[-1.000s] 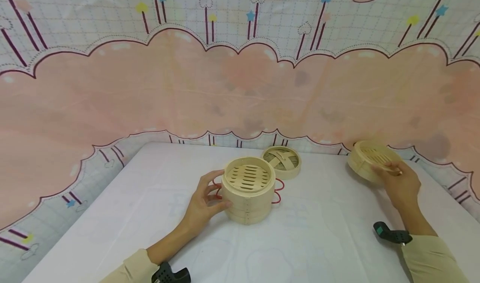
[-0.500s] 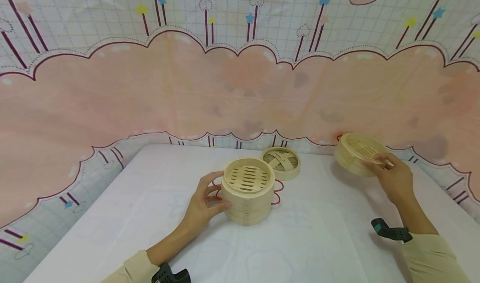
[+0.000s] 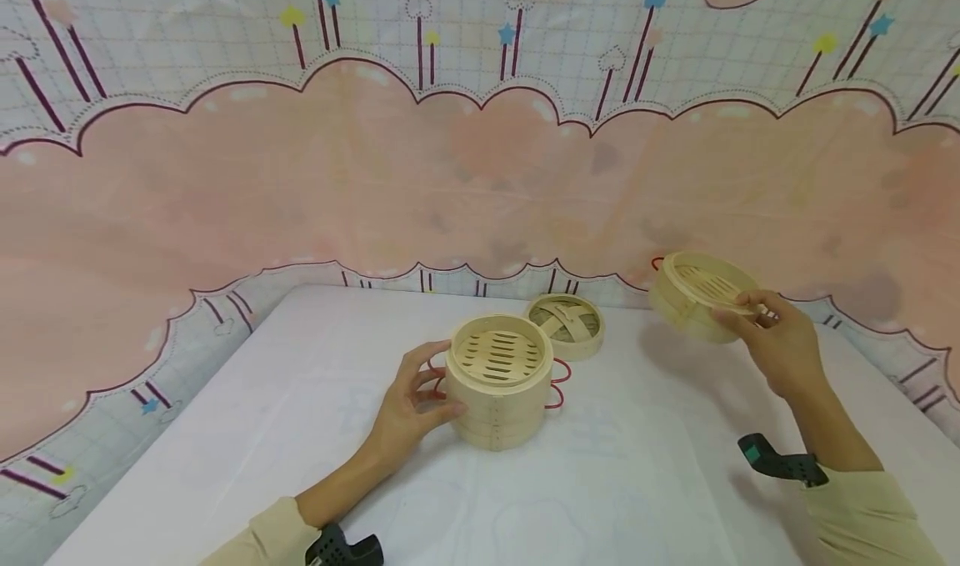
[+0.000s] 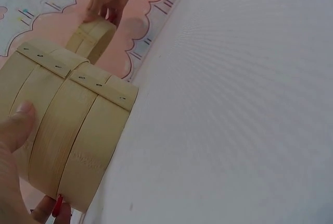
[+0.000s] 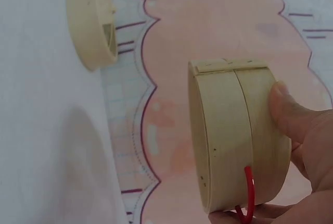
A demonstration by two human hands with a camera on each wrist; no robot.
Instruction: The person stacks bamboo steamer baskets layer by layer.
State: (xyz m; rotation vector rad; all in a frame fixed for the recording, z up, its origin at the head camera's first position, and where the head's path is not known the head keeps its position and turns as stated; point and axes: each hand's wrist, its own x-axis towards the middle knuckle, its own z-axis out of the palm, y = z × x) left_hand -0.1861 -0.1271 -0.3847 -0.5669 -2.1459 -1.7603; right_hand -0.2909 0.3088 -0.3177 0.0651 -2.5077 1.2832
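Note:
Two stacked bamboo steamer baskets (image 3: 498, 412) with red loop handles stand upright on the white table, a slatted floor showing inside the top one. My left hand (image 3: 408, 399) grips the stack's left side, thumb toward the front and fingers by the red handles. At the right, my right hand (image 3: 783, 341) holds another bamboo steamer basket (image 3: 686, 303) by its right rim, tilted and raised above the table, its shadow below. In the right wrist view the thumb presses the side of this held basket (image 5: 229, 135). Behind the stack lies a round woven bamboo lid (image 3: 566, 324).
The white tabletop (image 3: 622, 483) runs back to a patterned cloth backdrop (image 3: 450, 182) just behind the lid. Black wrist devices (image 3: 780, 462) are worn on both forearms.
My right hand has lifted its steamer basket higher and carried it leftward. The left hand stays on the stack, and the lid has not moved.

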